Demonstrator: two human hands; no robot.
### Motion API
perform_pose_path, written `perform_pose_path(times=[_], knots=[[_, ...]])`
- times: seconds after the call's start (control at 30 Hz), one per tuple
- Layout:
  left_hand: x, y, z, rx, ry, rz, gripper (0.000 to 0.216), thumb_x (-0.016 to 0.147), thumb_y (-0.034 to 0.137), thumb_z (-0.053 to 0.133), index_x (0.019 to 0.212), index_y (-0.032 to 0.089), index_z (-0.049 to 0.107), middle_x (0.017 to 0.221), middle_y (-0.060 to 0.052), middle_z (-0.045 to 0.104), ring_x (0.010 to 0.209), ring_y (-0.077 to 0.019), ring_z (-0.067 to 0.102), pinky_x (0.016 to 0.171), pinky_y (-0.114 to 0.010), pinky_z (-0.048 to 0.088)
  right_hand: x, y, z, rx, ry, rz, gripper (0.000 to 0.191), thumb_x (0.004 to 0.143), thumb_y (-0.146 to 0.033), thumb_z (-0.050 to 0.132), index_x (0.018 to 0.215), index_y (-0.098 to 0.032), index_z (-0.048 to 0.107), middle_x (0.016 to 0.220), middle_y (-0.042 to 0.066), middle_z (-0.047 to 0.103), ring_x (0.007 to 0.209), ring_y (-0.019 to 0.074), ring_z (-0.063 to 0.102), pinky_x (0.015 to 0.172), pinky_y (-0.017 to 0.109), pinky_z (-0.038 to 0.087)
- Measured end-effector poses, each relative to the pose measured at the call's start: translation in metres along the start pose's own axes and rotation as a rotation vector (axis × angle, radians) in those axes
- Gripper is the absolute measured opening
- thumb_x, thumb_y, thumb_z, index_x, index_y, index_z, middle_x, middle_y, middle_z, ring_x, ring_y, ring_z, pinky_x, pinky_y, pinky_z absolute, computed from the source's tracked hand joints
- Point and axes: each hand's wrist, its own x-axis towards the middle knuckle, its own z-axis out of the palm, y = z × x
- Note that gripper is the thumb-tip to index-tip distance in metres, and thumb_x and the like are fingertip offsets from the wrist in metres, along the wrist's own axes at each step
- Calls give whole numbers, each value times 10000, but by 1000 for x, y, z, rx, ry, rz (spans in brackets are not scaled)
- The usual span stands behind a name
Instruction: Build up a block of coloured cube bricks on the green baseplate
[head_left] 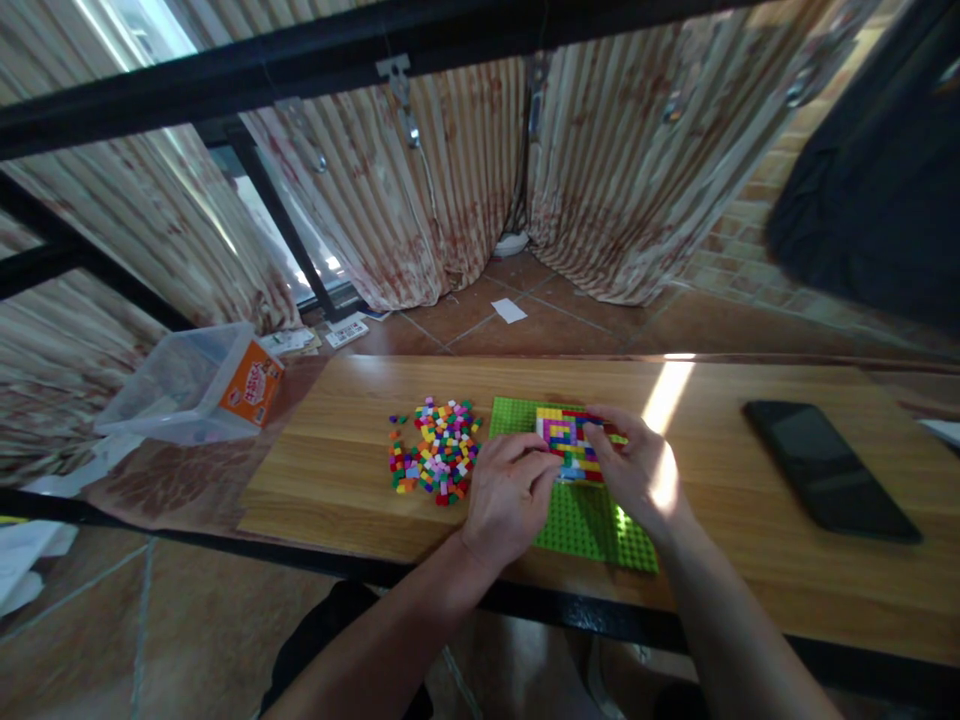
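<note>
Brick block (571,452), multicoloured, lies over the upper part of the green baseplate (581,535), between the two hands; cannot tell whether it is seated on the studs or held just clear. Left hand (510,495): fingers bent, tips and thumb drawn close at the block's left near corner; whether a single brick is pinched there, cannot tell. Right hand (641,470): closed on the block's right side, thumb over the top face. Loose bricks (442,455) heaped on the tabletop (337,430), just left of the baseplate.

Notes on method (judgement): right hand best kept as the steady brace, grip on the edge, thumb clear of the row being worked. Left fingertips should square each piece to its neighbours first, then push straight down; a slanted push could pop adjacent bricks loose. Sunlight patch on the right wrist; glare may muddle colour reading nearby.
</note>
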Motion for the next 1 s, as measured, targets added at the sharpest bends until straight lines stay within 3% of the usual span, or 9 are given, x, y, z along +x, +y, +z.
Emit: perform_pose_path(times=[0.17,0.4,1.0], knots=[[1,5,1,-67,19,-85,60,871,169,667,900,210,700,1028,-46,725,1003,-216,654,920,-394,510,0,-1,0,-1,4,13,416,827,-479,583,1056,-172,746,1053,128,739,824,242,686,734,419,557],[3,9,2,-174,20,-226,172,802,102,658,930,208,615,978,-47,699,977,-216,649,908,-376,533,0,-1,0,19,-18,23,406,829,-473,583,1072,-185,736,1050,115,738,790,228,681,724,417,567],[6,4,6,-259,33,-289,191,777,75,659,917,198,616,944,-33,682,915,-193,632,880,-346,527,-1,-1,-1,-4,5,37,468,797,-527,592,1074,-178,737,1043,119,737,766,223,673,725,415,565]])
